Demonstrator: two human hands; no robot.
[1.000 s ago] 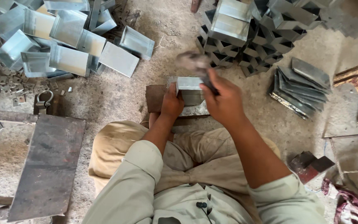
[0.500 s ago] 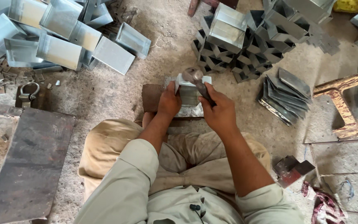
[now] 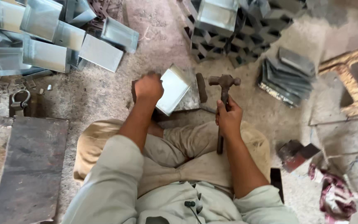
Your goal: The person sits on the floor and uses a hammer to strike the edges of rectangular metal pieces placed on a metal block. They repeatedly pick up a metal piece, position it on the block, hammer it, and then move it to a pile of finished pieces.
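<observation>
Two hands work over a low block on the floor, between the seated person's knees. The left hand [image 3: 148,87] is closed in a tight grip on the near-left edge of a folded sheet-metal piece [image 3: 171,89], which lies tilted on a dark anvil block [image 3: 195,93]. The right hand [image 3: 228,118] is wrapped fully round the wooden handle of a ball-peen hammer [image 3: 224,81], head up and just beside the block's right end, not touching the sheet.

The sheet looks thin, light and stiff, with a bright, smooth galvanised face that is likely slippery, and cut edges that are probably sharp; it seems best taken by a folded rim or flat margin, as the left hand does. The hammer judges head-heavy, so a hold low on the handle suits it.

Toward the floor's far-left corner lie loose metal trays [image 3: 46,45], shallow and rectangular with bent-up walls. At the far edge stands a stack of box sections [image 3: 228,29], and to the right a pile of flat grey plates [image 3: 289,74]. The floor [image 3: 104,91] is dusty and gritty.
</observation>
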